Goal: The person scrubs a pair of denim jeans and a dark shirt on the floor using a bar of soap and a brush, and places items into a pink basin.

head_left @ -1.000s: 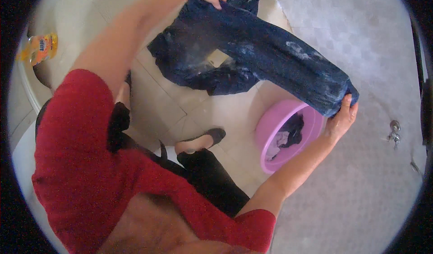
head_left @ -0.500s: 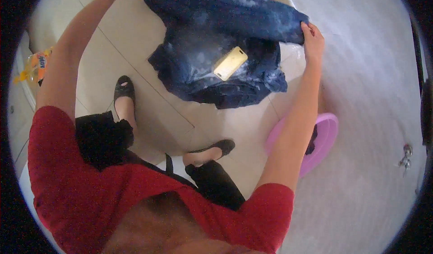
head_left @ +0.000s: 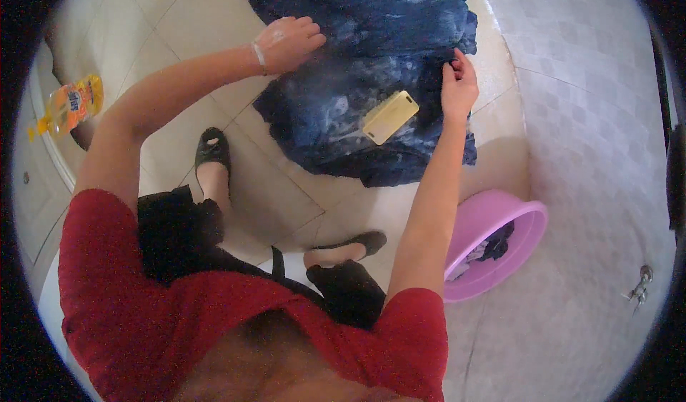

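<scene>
A dark blue denim-like garment (head_left: 350,59) with whitish, sudsy-looking patches lies spread on the tiled floor, its upper part folded over. Above its left side is my left hand (head_left: 289,43), a clear band at the wrist, fingers curled inward. What lies under those fingers, if anything, is hidden. At the right end of the fold sits my right hand (head_left: 459,87), thumb and fingertips slightly apart, next to the cloth. A yellow rounded block (head_left: 391,118) with a slot in one end rests on the garment's lower part, left of my right forearm.
A pink plastic basin (head_left: 532,237) holding dark and pale cloths (head_left: 496,245) stands tilted by the tiled wall, right of my forearm. An orange-labelled bottle (head_left: 73,107) of yellow liquid is at far left. A metal tap (head_left: 643,284) juts from the right wall.
The folded part of the garment has been lowered and let go by both hands. My left hand has come down and nearer; my right hand has moved slightly left and lower. The view has shifted.
</scene>
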Available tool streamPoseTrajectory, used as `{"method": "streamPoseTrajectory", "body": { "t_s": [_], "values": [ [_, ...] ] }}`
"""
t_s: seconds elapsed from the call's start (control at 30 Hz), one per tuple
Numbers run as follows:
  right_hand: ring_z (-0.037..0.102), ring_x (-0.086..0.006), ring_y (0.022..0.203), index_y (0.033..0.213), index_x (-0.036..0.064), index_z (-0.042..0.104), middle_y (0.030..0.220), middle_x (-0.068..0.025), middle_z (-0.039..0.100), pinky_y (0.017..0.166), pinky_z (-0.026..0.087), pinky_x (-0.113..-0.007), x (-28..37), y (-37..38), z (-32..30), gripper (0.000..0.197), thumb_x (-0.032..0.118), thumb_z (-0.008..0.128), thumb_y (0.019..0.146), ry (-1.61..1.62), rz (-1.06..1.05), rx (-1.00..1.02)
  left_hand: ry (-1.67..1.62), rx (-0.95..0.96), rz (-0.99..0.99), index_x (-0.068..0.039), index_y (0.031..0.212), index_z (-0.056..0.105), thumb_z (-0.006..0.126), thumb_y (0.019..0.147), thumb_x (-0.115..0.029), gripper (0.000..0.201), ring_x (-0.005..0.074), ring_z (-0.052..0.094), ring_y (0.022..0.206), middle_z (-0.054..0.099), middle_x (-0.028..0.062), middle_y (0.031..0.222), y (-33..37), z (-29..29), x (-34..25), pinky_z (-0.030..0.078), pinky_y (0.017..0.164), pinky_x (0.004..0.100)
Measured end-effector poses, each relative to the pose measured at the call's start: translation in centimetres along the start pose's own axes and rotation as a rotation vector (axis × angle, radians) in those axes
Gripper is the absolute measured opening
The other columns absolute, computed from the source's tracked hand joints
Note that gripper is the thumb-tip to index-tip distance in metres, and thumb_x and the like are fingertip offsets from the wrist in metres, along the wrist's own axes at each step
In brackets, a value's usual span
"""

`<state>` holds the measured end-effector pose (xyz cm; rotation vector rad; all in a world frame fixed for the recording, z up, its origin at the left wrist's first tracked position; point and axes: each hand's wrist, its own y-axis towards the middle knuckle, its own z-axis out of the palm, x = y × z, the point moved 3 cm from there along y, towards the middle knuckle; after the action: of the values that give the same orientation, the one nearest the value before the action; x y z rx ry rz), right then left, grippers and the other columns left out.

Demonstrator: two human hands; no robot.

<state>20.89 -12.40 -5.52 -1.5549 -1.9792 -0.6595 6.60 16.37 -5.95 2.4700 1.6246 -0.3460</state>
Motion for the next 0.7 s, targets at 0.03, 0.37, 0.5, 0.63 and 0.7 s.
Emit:
{"method": "streamPoseTrajectory", "body": {
  "t_s": [0.03, 0.37, 0.5, 0.63, 0.7],
  "values": [
    [0.056, -0.0253, 0.084, 0.112, 0.0176, 0.057, 0.098, -0.0116, 0.056, 0.073, 0.046, -0.034, 0.2, -0.5, 0.0, 0.040, 0.008, 0.060, 0.074, -0.139, -0.176, 0.043, -0.001, 0.000, 0.003, -0.007, 0.094, 0.053, 0.065, 0.067, -0.012, 0.029, 0.0259, 0.051, 0.086, 0.052, 0.0082, 0.088, 0.2, 0.1, 0.3, 0.045, 0.071, 0.0360],
    [0.050, -0.0271, 0.097, 0.115, 0.0235, 0.057, 0.104, -0.0127, 0.051, 0.080, 0.043, -0.036, 0.5, -1.0, 0.3, 0.041, 0.009, 0.055, 0.076, -0.607, -0.326, 0.095, 0.083, 0.411, 0.053, -0.004, 0.087, 0.057, 0.057, 0.065, -0.008, 0.022, 0.0278, 0.050, 0.088, 0.052, 0.0112, 0.084, -3.7, 0.5, 2.7, 0.045, 0.074, 0.0373],
    [0.049, -0.0255, 0.103, 0.115, 0.0233, 0.057, 0.113, -0.0120, 0.050, 0.083, 0.041, -0.042, 4.2, -1.2, 0.7, 0.041, 0.011, 0.055, 0.076, -0.625, -0.431, -0.047, 0.039, 0.189, 0.169, -0.004, 0.089, 0.059, 0.057, 0.066, -0.008, 0.023, 0.0265, 0.049, 0.092, 0.052, 0.0123, 0.086, -1.2, -3.7, -0.1, 0.043, 0.075, 0.0357],
    [0.034, -0.0203, 0.124, 0.123, 0.0320, 0.046, 0.133, -0.0023, 0.039, 0.100, 0.025, -0.051, 3.7, -1.3, 3.0, 0.044, 0.016, 0.050, 0.083, -0.831, -0.473, 0.259, 0.116, 0.260, 0.164, -0.006, 0.095, 0.054, 0.058, 0.065, -0.010, 0.030, 0.0248, 0.052, 0.088, 0.054, 0.0089, 0.085, -0.9, -0.5, -0.5, 0.044, 0.071, 0.0346],
    [0.028, -0.0194, 0.128, 0.126, 0.0349, 0.041, 0.137, -0.0010, 0.033, 0.102, 0.021, -0.053, 3.0, -0.8, 2.8, 0.046, 0.017, 0.049, 0.084, -0.837, -0.413, 0.332, 0.155, 0.222, 0.196, -0.006, 0.101, 0.052, 0.059, 0.066, -0.010, 0.036, 0.0250, 0.053, 0.083, 0.054, 0.0082, 0.080, -0.8, 0.1, -0.1, 0.045, 0.070, 0.0347]
  ]
}}
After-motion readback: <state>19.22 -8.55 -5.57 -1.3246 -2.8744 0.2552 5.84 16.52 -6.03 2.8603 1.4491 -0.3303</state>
